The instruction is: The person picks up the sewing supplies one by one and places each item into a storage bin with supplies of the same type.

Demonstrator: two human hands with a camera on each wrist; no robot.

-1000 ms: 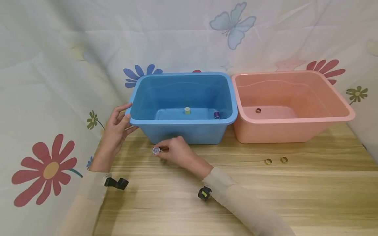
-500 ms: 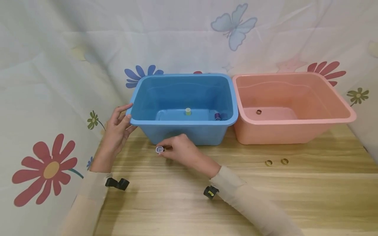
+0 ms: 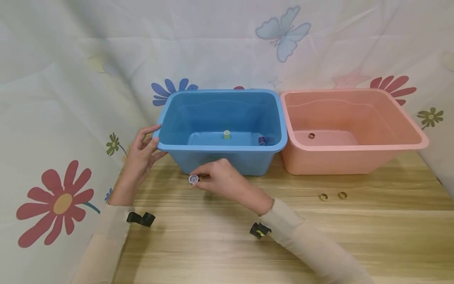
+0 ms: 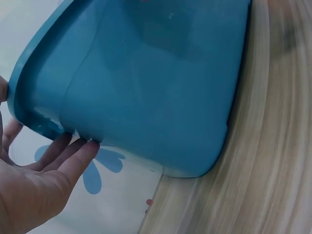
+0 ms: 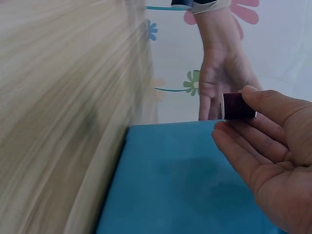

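Note:
My right hand (image 3: 226, 180) pinches a small dark purple thread spool (image 5: 237, 106) between thumb and fingers. In the head view the white end of the spool faces up, just in front of the blue bin (image 3: 223, 161). My left hand (image 3: 142, 156) holds the bin's left rim, with several fingers against the outer wall under the lip in the left wrist view. Inside the blue bin, a pale green spool (image 3: 227, 134) stands upright and a purple spool (image 3: 262, 141) lies near the right side.
Right of the blue bin stands a pink bin (image 3: 354, 161), with one gold ring (image 3: 311, 135) on its floor. Two gold rings, a left one (image 3: 323, 197) and a right one (image 3: 342, 195), lie on the wooden table (image 3: 220, 252). A patterned curtain (image 3: 220, 59) hangs behind.
My right hand has shifted slightly right with the purple spool, staying in front of the blue bin. My left hand keeps its place on the rim.

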